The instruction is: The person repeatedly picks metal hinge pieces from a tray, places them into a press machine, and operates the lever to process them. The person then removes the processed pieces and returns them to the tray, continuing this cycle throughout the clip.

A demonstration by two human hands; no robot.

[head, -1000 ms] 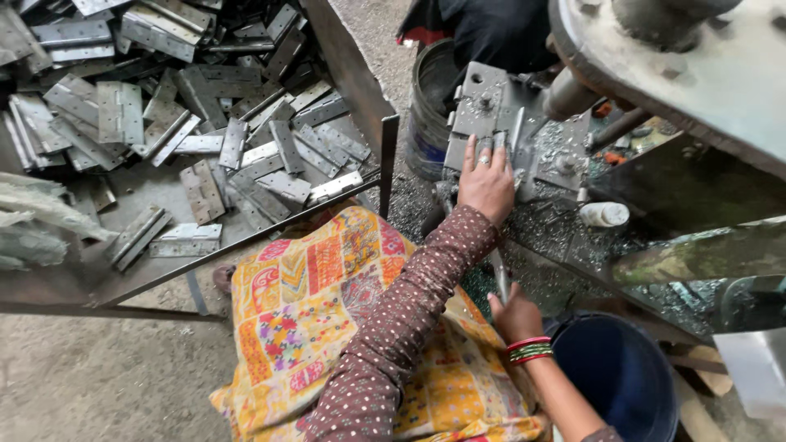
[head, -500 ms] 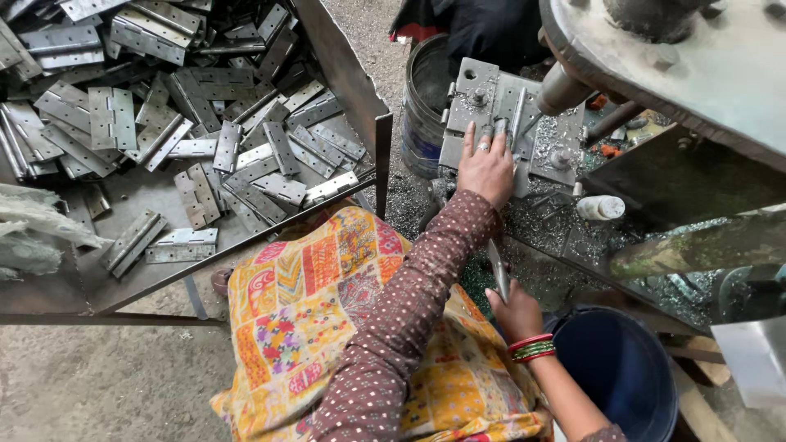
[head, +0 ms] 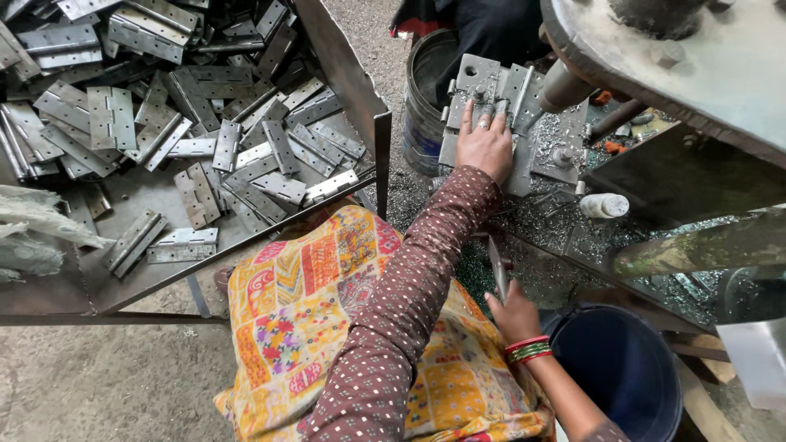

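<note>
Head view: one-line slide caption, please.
Left hand presses a metal hinge on the machine bed; right hand grips a lever.

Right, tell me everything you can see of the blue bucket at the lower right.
The blue bucket is round, dark blue, plastic by its look, and stands upright and open at the lower right, partly cut off by the picture's edge. Its inside is dark, so any contents cannot be made out. The right hand, with red and green bangles at the wrist, is just beside its rim; whether they touch is unclear.
</note>
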